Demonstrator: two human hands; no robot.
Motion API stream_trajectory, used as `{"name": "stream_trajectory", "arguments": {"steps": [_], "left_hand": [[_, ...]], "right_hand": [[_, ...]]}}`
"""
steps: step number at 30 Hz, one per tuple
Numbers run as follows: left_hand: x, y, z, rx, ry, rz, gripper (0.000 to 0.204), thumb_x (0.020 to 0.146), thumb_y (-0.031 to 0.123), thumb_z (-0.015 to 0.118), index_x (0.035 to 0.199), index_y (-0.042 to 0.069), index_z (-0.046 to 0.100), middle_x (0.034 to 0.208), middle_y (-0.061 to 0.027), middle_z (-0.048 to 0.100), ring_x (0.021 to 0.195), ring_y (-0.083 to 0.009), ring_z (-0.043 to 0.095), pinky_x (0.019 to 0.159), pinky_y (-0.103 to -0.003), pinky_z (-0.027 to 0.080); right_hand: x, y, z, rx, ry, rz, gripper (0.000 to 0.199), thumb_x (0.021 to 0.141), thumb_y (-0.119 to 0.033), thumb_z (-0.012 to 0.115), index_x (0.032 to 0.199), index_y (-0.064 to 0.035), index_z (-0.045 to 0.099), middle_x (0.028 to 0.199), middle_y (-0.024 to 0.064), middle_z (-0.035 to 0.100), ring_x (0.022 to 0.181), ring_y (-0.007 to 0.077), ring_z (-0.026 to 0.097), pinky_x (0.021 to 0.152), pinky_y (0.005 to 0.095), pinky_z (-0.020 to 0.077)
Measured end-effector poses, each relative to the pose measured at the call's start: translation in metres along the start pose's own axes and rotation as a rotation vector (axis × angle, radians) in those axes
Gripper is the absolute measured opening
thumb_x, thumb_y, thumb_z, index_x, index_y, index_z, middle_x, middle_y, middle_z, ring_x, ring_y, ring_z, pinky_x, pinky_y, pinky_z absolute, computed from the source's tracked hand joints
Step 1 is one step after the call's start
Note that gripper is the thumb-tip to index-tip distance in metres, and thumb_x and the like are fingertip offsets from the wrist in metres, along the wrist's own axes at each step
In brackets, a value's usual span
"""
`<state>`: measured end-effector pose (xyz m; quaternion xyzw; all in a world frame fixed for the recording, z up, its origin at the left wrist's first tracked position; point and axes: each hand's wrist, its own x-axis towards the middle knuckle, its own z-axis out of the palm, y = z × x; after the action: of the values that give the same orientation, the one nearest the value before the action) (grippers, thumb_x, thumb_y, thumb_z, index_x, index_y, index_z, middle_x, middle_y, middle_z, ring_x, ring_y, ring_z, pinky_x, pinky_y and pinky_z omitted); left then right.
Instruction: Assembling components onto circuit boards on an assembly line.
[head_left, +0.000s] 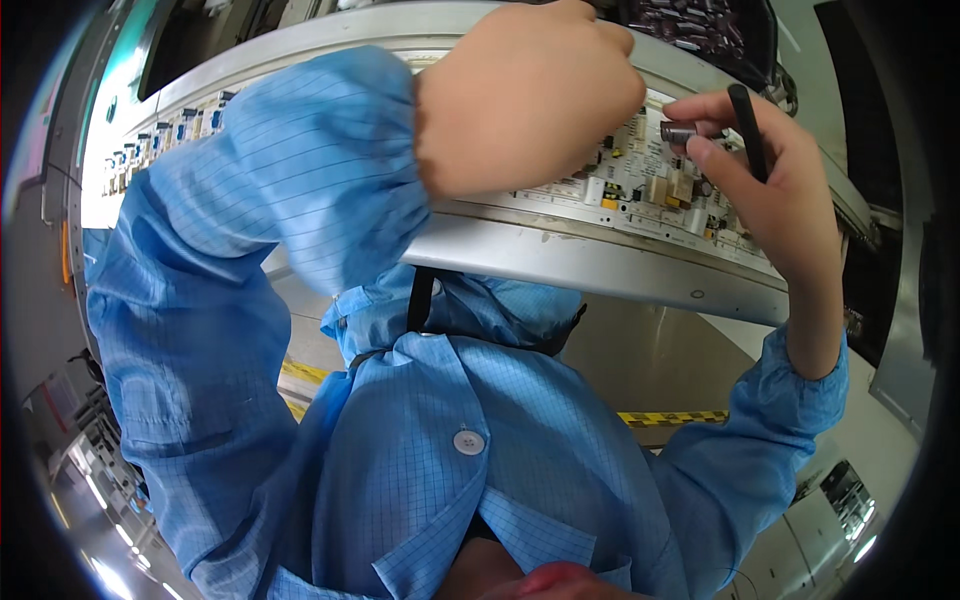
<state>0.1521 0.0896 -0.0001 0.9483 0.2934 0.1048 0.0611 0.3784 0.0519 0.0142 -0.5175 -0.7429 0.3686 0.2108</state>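
Note:
My right hand [775,165] pinches a dark cylindrical capacitor [679,132] between thumb and fingertip. A thin black rod-shaped tool [747,130] also rests across that hand, its upper end sticking up past the fingers. Below lies a pale circuit board [640,195] crowded with small yellow, white and black parts. My left hand [530,100] is held over the boards with its back toward me and its knuckles bent. The fingertips are hidden beneath it, so whatever they may grip does not show.
A black bin [775,60] full of dark capacitors stands beyond the line at the upper right. More boards [160,140] with blue and black parts sit at far left. A metal rail [600,255] runs along the near side. Yellow-and-black tape [675,418] marks the floor.

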Motion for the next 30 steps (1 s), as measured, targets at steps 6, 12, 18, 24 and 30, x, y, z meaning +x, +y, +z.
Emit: {"name": "stream_trajectory", "arguments": {"steps": [6, 12, 18, 24, 30], "left_hand": [[0.009, -0.009, 0.006, 0.028, 0.155, 0.028, 0.014, 0.078, 0.012, 0.066, 0.084, -0.001, 0.069, 0.090, -0.0162, 0.066, 0.088, -0.0339, 0.064, 0.076, -0.041, 0.054], [0.040, -0.080, -0.039, 0.276, 0.464, -0.094, 0.021, 0.086, 0.017, 0.064, 0.094, -0.002, 0.068, 0.095, -0.0189, 0.067, 0.090, -0.0360, 0.065, 0.082, -0.044, 0.054], [0.046, -0.124, -0.018, 0.345, 0.160, -0.274, 0.016, 0.088, 0.006, 0.056, 0.097, 0.000, 0.068, 0.104, -0.0198, 0.068, 0.094, -0.0379, 0.066, 0.087, -0.044, 0.052], [0.050, -0.116, -0.008, 0.484, 0.505, -0.057, 0.015, 0.081, 0.000, 0.056, 0.090, 0.000, 0.067, 0.099, -0.0189, 0.067, 0.092, -0.0363, 0.065, 0.084, -0.044, 0.053], [0.075, -0.139, -0.013, 0.656, 0.255, -0.103, 0.016, 0.083, 0.005, 0.057, 0.094, 0.003, 0.067, 0.098, -0.0161, 0.068, 0.092, -0.0338, 0.066, 0.080, -0.044, 0.055]], "right_hand": [[-0.001, 0.003, 0.010, 0.192, 0.022, 0.127, 0.014, 0.088, -0.009, 0.068, 0.101, -0.0045, 0.070, 0.084, -0.0008, 0.065, 0.076, 0.0050, 0.058, 0.066, 0.0209, 0.0458], [0.004, -0.022, 0.023, -0.093, 0.022, 0.124, 0.013, 0.087, -0.009, 0.070, 0.098, -0.0016, 0.069, 0.084, 0.0055, 0.067, 0.074, 0.0137, 0.062, 0.066, 0.0277, 0.0479], [0.001, -0.013, 0.034, -0.249, 0.062, -0.179, 0.014, 0.080, -0.001, 0.069, 0.094, 0.0004, 0.068, 0.087, 0.0132, 0.065, 0.076, 0.0328, 0.064, 0.068, 0.0370, 0.0501], [0.001, -0.013, 0.034, -0.315, 0.034, -0.166, 0.017, 0.077, 0.001, 0.068, 0.094, -0.0011, 0.068, 0.087, 0.0127, 0.065, 0.076, 0.0322, 0.064, 0.068, 0.0376, 0.0512], [-0.001, -0.012, 0.034, -0.368, 0.044, -0.180, 0.020, 0.076, 0.002, 0.067, 0.096, -0.0027, 0.069, 0.088, 0.0114, 0.066, 0.078, 0.0309, 0.066, 0.070, 0.0373, 0.0531]]}}
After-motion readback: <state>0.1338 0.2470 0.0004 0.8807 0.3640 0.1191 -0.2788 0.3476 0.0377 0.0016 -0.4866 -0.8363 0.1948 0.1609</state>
